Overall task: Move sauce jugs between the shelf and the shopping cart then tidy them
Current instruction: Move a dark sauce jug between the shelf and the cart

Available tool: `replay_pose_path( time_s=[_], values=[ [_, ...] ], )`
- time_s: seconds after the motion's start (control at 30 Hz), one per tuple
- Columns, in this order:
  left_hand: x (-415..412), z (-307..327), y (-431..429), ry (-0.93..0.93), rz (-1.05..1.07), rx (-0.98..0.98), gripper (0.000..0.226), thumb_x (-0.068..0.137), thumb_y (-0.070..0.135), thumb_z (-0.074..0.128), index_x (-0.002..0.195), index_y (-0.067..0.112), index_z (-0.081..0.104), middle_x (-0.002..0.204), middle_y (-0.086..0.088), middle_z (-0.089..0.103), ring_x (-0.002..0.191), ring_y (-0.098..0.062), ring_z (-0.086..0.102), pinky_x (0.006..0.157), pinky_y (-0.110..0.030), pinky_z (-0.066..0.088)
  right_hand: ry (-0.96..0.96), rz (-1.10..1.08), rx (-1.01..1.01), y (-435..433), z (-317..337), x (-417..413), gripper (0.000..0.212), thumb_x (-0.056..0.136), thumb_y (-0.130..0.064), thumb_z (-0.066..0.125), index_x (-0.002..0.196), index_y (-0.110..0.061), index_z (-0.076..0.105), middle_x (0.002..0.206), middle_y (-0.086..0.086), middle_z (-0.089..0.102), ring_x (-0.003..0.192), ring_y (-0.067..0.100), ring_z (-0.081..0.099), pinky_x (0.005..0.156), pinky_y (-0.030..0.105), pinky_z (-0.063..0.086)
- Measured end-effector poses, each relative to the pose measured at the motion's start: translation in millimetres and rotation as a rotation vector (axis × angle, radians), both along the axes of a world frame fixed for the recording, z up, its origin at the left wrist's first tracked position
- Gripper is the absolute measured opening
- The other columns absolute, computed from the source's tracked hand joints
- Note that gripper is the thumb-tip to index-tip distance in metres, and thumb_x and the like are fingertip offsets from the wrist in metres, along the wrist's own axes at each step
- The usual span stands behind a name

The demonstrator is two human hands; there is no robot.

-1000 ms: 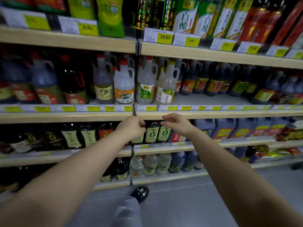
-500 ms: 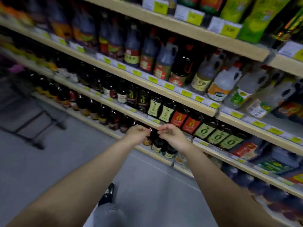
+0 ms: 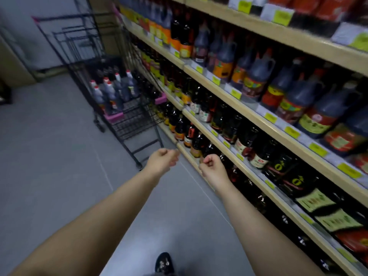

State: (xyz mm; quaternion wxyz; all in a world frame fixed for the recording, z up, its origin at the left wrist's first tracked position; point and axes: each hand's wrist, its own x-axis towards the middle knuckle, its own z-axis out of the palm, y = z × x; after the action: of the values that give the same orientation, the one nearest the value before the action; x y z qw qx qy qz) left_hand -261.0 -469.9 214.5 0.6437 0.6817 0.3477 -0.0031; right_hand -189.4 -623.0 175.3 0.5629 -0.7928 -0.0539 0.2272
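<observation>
A black wire shopping cart (image 3: 137, 118) with pink corner guards stands in the aisle at the left, close to the shelf. Several dark sauce jugs with red and white caps (image 3: 111, 90) stand in its basket. More dark sauce jugs with handles (image 3: 256, 76) line the wooden shelf (image 3: 249, 114) on the right. My left hand (image 3: 162, 159) and my right hand (image 3: 212, 165) are stretched out side by side in the aisle. Both have curled fingers and hold nothing. My right hand hovers just in front of the lower shelves. The cart is well beyond both hands.
Rows of small dark bottles (image 3: 196, 140) fill the lower shelves, with yellow price tags (image 3: 291, 132) along the edges. Grey floor (image 3: 49, 166) stretches to the left. My shoe (image 3: 164, 261) shows at the bottom. A wall and a doorway lie behind the cart.
My view has swung left along the aisle, from facing the shelf to looking at the cart. Both hands stay out in front, curled and holding nothing.
</observation>
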Motion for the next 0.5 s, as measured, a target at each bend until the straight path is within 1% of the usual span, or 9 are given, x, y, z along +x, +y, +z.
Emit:
replay_pose_path(
  time_s=[0.03,0.07,0.13,0.2,0.23,0.27,0.33,0.43,0.5],
  values=[
    [2,-1,17,-0.008,0.013,-0.014,0.020,0.090,0.033,0.055,0.085,0.013,0.055,0.070,0.003,0.053,0.062,-0.010,0.050,0.054,-0.024,0.035,0.004,0.021,0.005,19,-3,5,0.023,0.085,-0.001,0.054,0.077,-0.020,0.043,0.073,0.002,0.043,0.061,0.012,0.039,0.054,0.021,0.032],
    [4,-4,33,-0.013,0.029,-0.035,0.020,0.089,0.032,0.055,0.082,0.014,0.054,0.064,0.005,0.050,0.057,-0.010,0.046,0.052,-0.024,0.031,0.007,0.036,0.007,38,-6,11,0.024,0.085,-0.002,0.055,0.077,-0.021,0.042,0.073,0.002,0.043,0.061,0.012,0.040,0.055,0.021,0.032],
    [8,-8,59,-0.018,0.078,-0.079,0.019,0.088,0.029,0.057,0.076,0.015,0.053,0.052,0.009,0.049,0.054,-0.011,0.043,0.053,-0.023,0.031,0.004,0.059,0.010,71,-10,25,0.024,0.085,-0.003,0.056,0.077,-0.020,0.043,0.072,0.001,0.043,0.062,0.012,0.041,0.058,0.022,0.035],
    [14,-14,83,-0.016,0.140,-0.100,0.018,0.087,0.026,0.058,0.073,0.016,0.053,0.047,0.012,0.051,0.054,-0.012,0.044,0.060,-0.026,0.036,-0.006,0.081,0.013,101,-13,41,0.018,0.085,-0.002,0.057,0.082,-0.016,0.046,0.073,-0.001,0.044,0.063,0.010,0.041,0.057,0.016,0.035],
    [19,-17,94,-0.009,0.172,-0.107,0.017,0.086,0.026,0.059,0.074,0.016,0.053,0.050,0.010,0.053,0.056,-0.012,0.046,0.063,-0.030,0.038,-0.008,0.092,0.017,114,-15,50,0.015,0.085,-0.002,0.057,0.087,-0.013,0.047,0.075,-0.001,0.045,0.064,0.010,0.042,0.057,0.015,0.035],
    [26,-20,106,-0.005,0.198,-0.114,0.016,0.086,0.026,0.059,0.076,0.016,0.053,0.056,0.007,0.053,0.057,-0.013,0.047,0.066,-0.032,0.039,-0.010,0.100,0.023,128,-16,60,0.014,0.084,-0.003,0.058,0.091,-0.011,0.049,0.077,-0.001,0.046,0.066,0.010,0.043,0.059,0.016,0.036],
    [44,-23,132,-0.006,0.247,-0.123,0.014,0.087,0.025,0.057,0.079,0.015,0.053,0.066,0.003,0.053,0.061,-0.013,0.050,0.068,-0.032,0.040,-0.006,0.120,0.026,156,-19,82,0.014,0.084,-0.006,0.059,0.093,-0.013,0.051,0.080,0.000,0.049,0.069,0.012,0.046,0.065,0.023,0.038],
    [78,-19,176,-0.020,0.284,-0.092,0.014,0.091,0.021,0.053,0.078,0.016,0.054,0.070,0.003,0.055,0.065,-0.011,0.053,0.063,-0.026,0.039,-0.008,0.149,0.047,203,-21,121,0.015,0.084,-0.008,0.059,0.086,-0.020,0.050,0.079,0.003,0.051,0.067,0.015,0.048,0.062,0.026,0.038],
    [103,-12,207,-0.046,0.303,-0.075,0.020,0.093,0.019,0.051,0.073,0.017,0.052,0.070,0.001,0.053,0.064,-0.011,0.051,0.060,-0.024,0.038,-0.017,0.173,0.056,237,-20,149,0.016,0.084,-0.007,0.059,0.086,-0.020,0.050,0.078,0.002,0.051,0.066,0.014,0.048,0.061,0.025,0.039]
  ],
)
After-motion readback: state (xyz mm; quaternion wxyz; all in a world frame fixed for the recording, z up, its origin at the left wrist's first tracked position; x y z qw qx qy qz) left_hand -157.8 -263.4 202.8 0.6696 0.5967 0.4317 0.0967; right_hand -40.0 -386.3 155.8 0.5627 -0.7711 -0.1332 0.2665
